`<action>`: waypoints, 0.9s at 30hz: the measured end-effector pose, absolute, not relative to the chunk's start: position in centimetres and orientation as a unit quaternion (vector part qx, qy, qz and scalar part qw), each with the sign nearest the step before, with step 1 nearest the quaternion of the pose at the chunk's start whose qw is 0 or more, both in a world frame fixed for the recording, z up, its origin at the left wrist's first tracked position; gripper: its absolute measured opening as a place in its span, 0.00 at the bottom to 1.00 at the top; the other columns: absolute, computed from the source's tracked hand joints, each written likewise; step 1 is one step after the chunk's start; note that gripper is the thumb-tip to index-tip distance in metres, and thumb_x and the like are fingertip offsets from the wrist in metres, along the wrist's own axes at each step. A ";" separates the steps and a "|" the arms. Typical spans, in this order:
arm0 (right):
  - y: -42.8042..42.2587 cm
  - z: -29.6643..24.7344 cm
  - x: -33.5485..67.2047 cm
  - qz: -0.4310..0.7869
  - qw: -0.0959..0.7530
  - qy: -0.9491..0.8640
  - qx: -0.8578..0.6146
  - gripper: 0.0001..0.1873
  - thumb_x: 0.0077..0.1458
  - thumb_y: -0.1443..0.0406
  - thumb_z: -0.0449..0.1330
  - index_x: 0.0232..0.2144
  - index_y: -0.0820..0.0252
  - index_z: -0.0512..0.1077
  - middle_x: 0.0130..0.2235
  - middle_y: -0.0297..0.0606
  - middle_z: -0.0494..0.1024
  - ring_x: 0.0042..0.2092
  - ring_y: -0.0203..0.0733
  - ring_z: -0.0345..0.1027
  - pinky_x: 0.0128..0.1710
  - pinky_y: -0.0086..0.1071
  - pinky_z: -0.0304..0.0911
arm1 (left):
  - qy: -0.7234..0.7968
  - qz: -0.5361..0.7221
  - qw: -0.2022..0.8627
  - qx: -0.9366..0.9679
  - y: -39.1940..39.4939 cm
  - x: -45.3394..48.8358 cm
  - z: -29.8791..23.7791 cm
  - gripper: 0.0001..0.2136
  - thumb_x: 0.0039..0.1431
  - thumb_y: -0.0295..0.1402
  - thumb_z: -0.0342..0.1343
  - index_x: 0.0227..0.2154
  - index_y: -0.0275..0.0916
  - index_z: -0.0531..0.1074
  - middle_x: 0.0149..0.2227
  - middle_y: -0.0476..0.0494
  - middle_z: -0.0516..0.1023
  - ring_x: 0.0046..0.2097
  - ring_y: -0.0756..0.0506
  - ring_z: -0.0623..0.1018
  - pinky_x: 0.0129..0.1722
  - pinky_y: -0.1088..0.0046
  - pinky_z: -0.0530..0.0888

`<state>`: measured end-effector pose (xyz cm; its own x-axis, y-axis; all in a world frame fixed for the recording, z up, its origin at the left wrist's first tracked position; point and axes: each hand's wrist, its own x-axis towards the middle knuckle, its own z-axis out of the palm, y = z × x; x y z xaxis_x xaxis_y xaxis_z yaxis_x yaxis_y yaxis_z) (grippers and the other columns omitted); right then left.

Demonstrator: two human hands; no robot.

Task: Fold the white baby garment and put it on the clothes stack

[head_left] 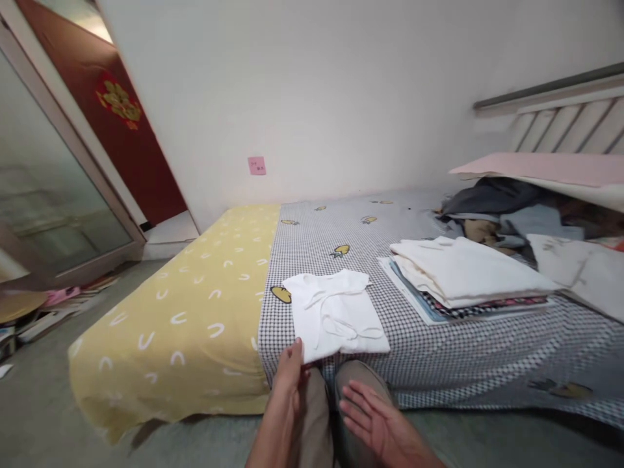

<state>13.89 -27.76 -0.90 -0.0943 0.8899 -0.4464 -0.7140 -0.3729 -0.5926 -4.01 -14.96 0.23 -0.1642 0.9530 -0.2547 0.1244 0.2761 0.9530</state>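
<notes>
A folded white garment (335, 314) lies on the checked bedsheet (439, 351) near the bed's front edge. My left hand (288, 376) reaches up to its near left corner, fingers together and just touching the cloth's edge; I cannot see a grip. My right hand (371, 418) hovers lower, over my knees, palm up with fingers spread and nothing in it. To the right sits a stack of folded clothes (463, 278) with a cream piece on top.
A yellow sheet (195, 312) covers the bed's left end. Unfolded clothes (507, 208) pile up by the slatted headboard (560, 123), under a pink board (546, 168). Books (53, 312) lie on the floor at left beside a glass sliding door (43, 188).
</notes>
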 end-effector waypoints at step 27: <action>-20.2 0.0 9.5 0.730 0.656 0.004 -0.191 0.32 0.43 0.46 0.74 0.47 0.54 0.76 0.50 0.39 0.82 0.52 0.48 0.74 0.54 0.43 0.66 | 0.486 0.472 0.731 0.079 -17.2 -2.0 7.7 0.02 0.64 0.21 0.56 0.35 0.28 0.73 0.24 0.46 0.77 0.18 0.57 0.70 0.17 0.86 0.69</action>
